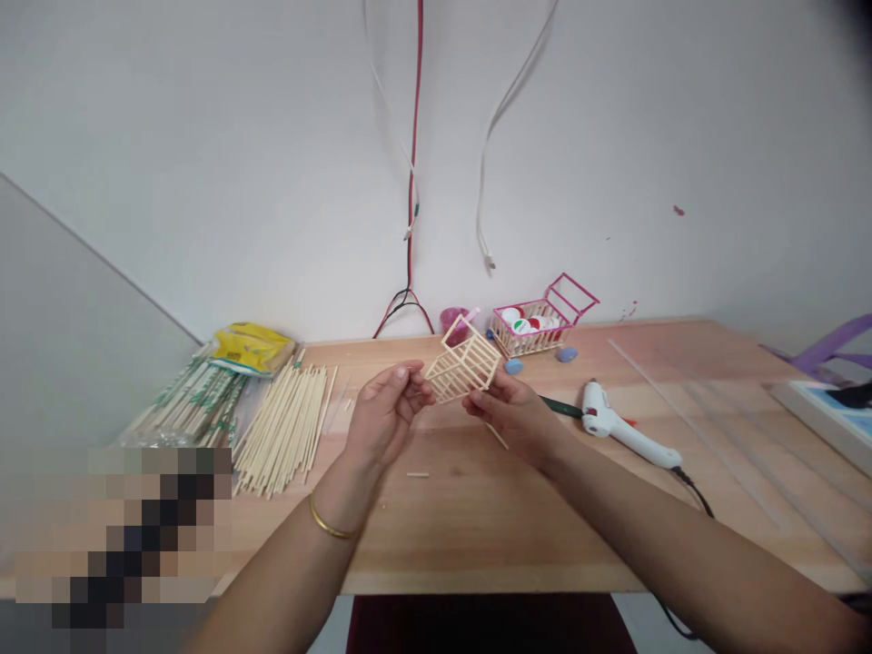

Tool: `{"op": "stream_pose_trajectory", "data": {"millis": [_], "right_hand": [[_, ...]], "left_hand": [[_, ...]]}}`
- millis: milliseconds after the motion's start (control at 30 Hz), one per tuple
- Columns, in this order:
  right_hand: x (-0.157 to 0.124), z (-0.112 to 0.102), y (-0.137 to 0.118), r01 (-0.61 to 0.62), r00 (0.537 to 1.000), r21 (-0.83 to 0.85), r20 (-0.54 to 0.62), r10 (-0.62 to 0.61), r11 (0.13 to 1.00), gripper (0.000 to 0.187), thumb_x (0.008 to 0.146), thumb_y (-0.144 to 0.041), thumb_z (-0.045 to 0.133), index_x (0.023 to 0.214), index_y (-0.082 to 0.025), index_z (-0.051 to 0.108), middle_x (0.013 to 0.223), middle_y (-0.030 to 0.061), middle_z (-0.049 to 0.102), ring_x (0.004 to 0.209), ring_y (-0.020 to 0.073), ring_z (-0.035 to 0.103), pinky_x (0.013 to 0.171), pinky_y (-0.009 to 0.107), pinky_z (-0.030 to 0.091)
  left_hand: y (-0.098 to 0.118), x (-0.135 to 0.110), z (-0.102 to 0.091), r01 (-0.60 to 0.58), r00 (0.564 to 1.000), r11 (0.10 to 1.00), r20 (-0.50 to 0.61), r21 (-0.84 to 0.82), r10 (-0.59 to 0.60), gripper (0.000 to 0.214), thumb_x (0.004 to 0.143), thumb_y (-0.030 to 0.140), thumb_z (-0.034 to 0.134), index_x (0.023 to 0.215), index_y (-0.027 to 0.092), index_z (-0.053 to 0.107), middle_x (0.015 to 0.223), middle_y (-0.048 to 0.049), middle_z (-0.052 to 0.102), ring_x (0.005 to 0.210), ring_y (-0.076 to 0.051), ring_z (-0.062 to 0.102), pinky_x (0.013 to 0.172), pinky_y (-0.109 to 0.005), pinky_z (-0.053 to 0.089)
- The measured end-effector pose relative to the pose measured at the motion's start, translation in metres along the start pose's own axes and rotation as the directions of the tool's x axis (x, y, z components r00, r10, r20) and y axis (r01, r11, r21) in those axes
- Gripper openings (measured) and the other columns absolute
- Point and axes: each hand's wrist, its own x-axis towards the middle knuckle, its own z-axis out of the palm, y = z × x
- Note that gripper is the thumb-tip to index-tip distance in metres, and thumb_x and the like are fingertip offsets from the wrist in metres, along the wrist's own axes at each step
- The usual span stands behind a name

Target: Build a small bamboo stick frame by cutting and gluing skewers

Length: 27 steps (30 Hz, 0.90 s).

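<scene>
Both hands hold a small open basket frame (464,364) made of thin wooden sticks, raised a little above the wooden table (477,518). My left hand (385,413) pinches its left end with fingers closed. My right hand (514,411) grips its right underside. A gold bangle (330,526) circles my left wrist.
A pile of loose wooden sticks (286,427) and wrapped stick packs (197,400) lie at the left, by a yellow packet (251,348). A white glue gun (623,425) lies right of my hands. A pink stick cart (541,325) stands by the wall. Cables (412,182) hang down.
</scene>
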Motion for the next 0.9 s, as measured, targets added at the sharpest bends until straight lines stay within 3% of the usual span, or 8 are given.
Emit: {"op": "stream_pose_trajectory", "data": {"millis": [333, 500, 567, 633, 700, 767, 833, 900], "right_hand": [[0.005, 0.000, 0.003, -0.144, 0.989, 0.045, 0.039, 0.142, 0.989, 0.029, 0.063, -0.028, 0.082, 0.085, -0.021, 0.064, 0.081, -0.0028, 0.062, 0.077, 0.0095, 0.060, 0.076, 0.025, 0.048], [0.003, -0.008, -0.008, -0.219, 0.970, -0.238, 0.048, 0.237, 0.946, 0.038, 0.062, -0.030, 0.080, 0.094, -0.019, 0.061, 0.090, 0.0024, 0.068, 0.085, 0.0157, 0.064, 0.073, 0.027, 0.048], [0.002, -0.014, -0.015, -0.242, 0.957, -0.526, 0.011, 0.292, 0.815, 0.037, 0.062, -0.033, 0.078, 0.090, -0.018, 0.059, 0.081, 0.0023, 0.069, 0.074, 0.0166, 0.064, 0.062, 0.026, 0.046], [0.001, -0.018, -0.023, -0.254, 0.949, -0.784, -0.088, 0.303, 0.567, 0.037, 0.061, -0.037, 0.078, 0.083, -0.018, 0.056, 0.068, 0.0010, 0.067, 0.061, 0.0161, 0.061, 0.053, 0.025, 0.040], [-0.001, -0.020, -0.029, -0.240, 0.961, -0.923, -0.183, 0.206, 0.300, 0.040, 0.060, -0.042, 0.078, 0.080, -0.019, 0.053, 0.065, 0.0017, 0.066, 0.059, 0.0174, 0.060, 0.050, 0.025, 0.035], [-0.003, -0.019, -0.034, -0.212, 0.976, -0.970, -0.203, 0.078, 0.117, 0.044, 0.059, -0.045, 0.078, 0.083, -0.019, 0.051, 0.070, 0.0042, 0.066, 0.064, 0.0198, 0.061, 0.050, 0.026, 0.032], [-0.006, -0.016, -0.039, -0.191, 0.982, -0.981, -0.191, 0.014, 0.026, 0.050, 0.058, -0.046, 0.078, 0.088, -0.019, 0.050, 0.076, 0.0050, 0.066, 0.067, 0.0209, 0.060, 0.050, 0.026, 0.031], [-0.009, -0.012, -0.044, -0.157, 0.988, -0.988, -0.157, 0.013, 0.010, 0.055, 0.057, -0.047, 0.078, 0.094, -0.020, 0.048, 0.078, 0.0035, 0.065, 0.066, 0.0205, 0.060, 0.050, 0.026, 0.030]], "left_hand": [[0.004, -0.004, -0.001, 0.060, 0.989, 0.992, 0.139, -0.109, -0.045, 0.028, 0.075, 0.029, 0.072, 0.095, 0.010, 0.070, 0.079, -0.0037, 0.063, 0.072, -0.013, 0.060, 0.066, -0.028, 0.053], [0.005, -0.005, -0.003, 0.131, 0.974, 0.981, 0.202, -0.140, -0.102, 0.029, 0.074, 0.029, 0.073, 0.097, 0.011, 0.070, 0.082, -0.0030, 0.062, 0.072, -0.011, 0.059, 0.068, -0.028, 0.053], [0.004, -0.005, -0.003, 0.158, 0.968, 0.976, 0.216, -0.147, -0.125, 0.031, 0.073, 0.029, 0.074, 0.097, 0.012, 0.070, 0.083, -0.0027, 0.062, 0.072, -0.011, 0.058, 0.069, -0.027, 0.053], [0.003, -0.006, -0.004, 0.181, 0.962, 0.973, 0.233, -0.141, -0.145, 0.033, 0.071, 0.029, 0.076, 0.097, 0.012, 0.069, 0.082, -0.0027, 0.062, 0.073, -0.011, 0.058, 0.069, -0.027, 0.053], [0.002, -0.007, -0.003, 0.200, 0.953, 0.972, 0.253, -0.120, -0.165, 0.035, 0.068, 0.029, 0.078, 0.098, 0.012, 0.069, 0.081, -0.0029, 0.062, 0.073, -0.011, 0.058, 0.069, -0.028, 0.052], [0.000, -0.008, -0.003, 0.219, 0.945, 0.971, 0.269, -0.091, -0.188, 0.037, 0.066, 0.027, 0.080, 0.099, 0.012, 0.070, 0.081, -0.0032, 0.063, 0.072, -0.011, 0.058, 0.069, -0.028, 0.052], [-0.001, -0.009, -0.003, 0.233, 0.938, 0.970, 0.279, -0.067, -0.206, 0.040, 0.064, 0.026, 0.082, 0.100, 0.012, 0.070, 0.082, -0.0036, 0.064, 0.072, -0.012, 0.058, 0.068, -0.028, 0.052], [-0.003, -0.010, -0.002, 0.242, 0.933, 0.969, 0.284, -0.050, -0.219, 0.043, 0.063, 0.026, 0.083, 0.101, 0.012, 0.070, 0.083, -0.0036, 0.064, 0.073, -0.012, 0.058, 0.068, -0.028, 0.052]]}}
